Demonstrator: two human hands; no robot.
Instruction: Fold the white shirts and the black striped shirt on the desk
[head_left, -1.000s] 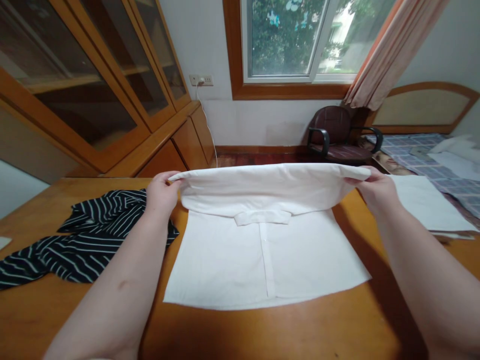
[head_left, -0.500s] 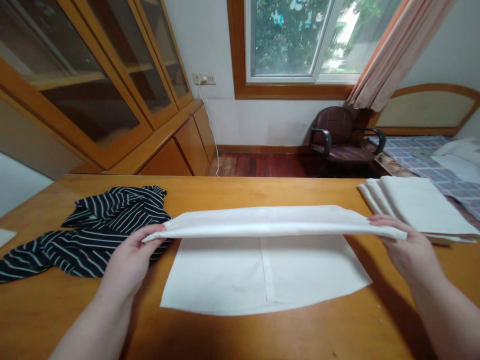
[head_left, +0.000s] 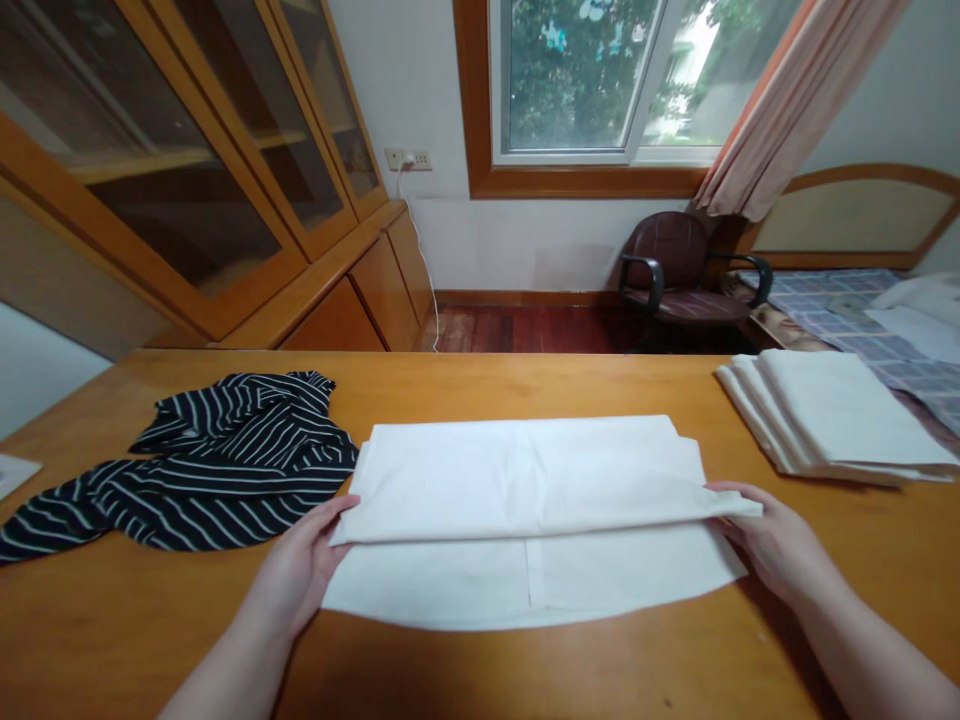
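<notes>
A white cloth lies partly folded on the wooden table, its upper layer turned over toward me and its curved lower edge showing beneath. My left hand pinches the left corner of the folded layer, thumb on top. My right hand grips the layer's right corner the same way, and that corner is raised slightly off the cloth below. A seam runs down the middle of the lower layer. What the cloth is exactly, I cannot tell.
A crumpled black garment with white stripes lies left of the cloth. At the right edge of the table is a stack of folded white cloths. Beyond the table are an armchair, a bed and a glass-door cabinet.
Both hands have moved down toward me and inward, bringing the held edge of the white cloth lower. The upper layer now lies flatter and covers more of the lower one.
</notes>
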